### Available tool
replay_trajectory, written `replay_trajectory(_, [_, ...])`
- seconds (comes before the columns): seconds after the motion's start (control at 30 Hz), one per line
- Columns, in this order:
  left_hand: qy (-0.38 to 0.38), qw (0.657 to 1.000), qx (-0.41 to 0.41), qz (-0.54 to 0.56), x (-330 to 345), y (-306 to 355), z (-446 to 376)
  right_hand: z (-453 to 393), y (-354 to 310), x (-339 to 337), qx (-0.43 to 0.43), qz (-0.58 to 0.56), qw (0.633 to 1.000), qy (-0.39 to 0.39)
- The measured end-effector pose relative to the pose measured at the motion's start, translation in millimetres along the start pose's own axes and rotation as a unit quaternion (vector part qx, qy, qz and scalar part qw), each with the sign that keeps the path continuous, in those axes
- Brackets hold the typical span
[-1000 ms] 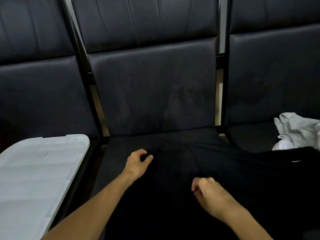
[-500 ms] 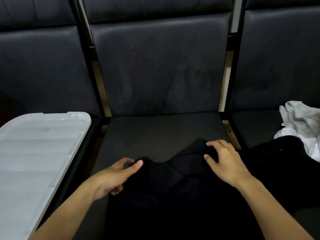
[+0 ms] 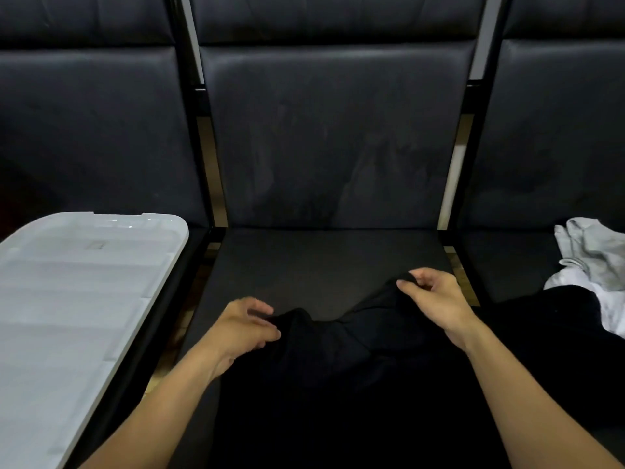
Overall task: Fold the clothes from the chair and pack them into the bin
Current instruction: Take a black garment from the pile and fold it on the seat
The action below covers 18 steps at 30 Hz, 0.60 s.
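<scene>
A black garment (image 3: 338, 384) lies on the seat of the middle dark chair (image 3: 321, 262). The left hand (image 3: 241, 330) pinches its far-left edge; the right hand (image 3: 436, 299) pinches a raised fold at its far-right edge. A white plastic bin lid (image 3: 77, 282) rests on the left seat; its small label is unreadable. White and grey clothes (image 3: 592, 262) lie on the right seat.

Two bare forearms, no sleeves, watch or rings visible

no readable text, labels, brands or numbers anywhere
</scene>
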<state>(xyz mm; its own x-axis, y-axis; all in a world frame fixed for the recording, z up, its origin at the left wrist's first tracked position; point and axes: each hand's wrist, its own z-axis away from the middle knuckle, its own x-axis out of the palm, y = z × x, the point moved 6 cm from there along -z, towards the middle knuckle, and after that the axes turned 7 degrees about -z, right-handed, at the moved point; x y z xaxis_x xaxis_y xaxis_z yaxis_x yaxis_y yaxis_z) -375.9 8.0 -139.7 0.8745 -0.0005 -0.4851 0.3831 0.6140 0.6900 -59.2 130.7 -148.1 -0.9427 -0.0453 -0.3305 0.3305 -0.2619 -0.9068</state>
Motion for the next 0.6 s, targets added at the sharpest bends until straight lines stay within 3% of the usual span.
replay_trajectory(0.1, [-0.074,0.996,-0.035,0.031,5,-3,1,-1,-18,-13,-0.033,-0.087,0.995,0.04])
replay_trajectory(0.17, [-0.064,0.997,-0.019,0.032,-2,4,5,6,-33,-22,-0.056,-0.133,0.988,0.063])
replay_trajectory(0.23, [-0.055,0.993,-0.022,0.102,-12,8,8,12,-43,-31,-0.069,-0.165,0.981,0.078])
replay_trajectory(0.33, [-0.117,0.955,-0.041,0.268,-19,14,16,19,-52,-40,-0.059,-0.225,0.969,0.079])
replay_trajectory(0.43, [-0.149,0.927,-0.06,0.337,-23,15,24,22,-54,-52,-0.049,-0.285,0.953,0.088])
replay_trajectory(0.5, [-0.168,0.934,-0.094,0.301,-19,14,33,23,-55,-59,-0.044,-0.328,0.94,0.086])
replay_trajectory(0.6, [-0.161,0.971,-0.116,0.137,-21,4,38,24,-54,-67,-0.041,-0.372,0.923,0.092])
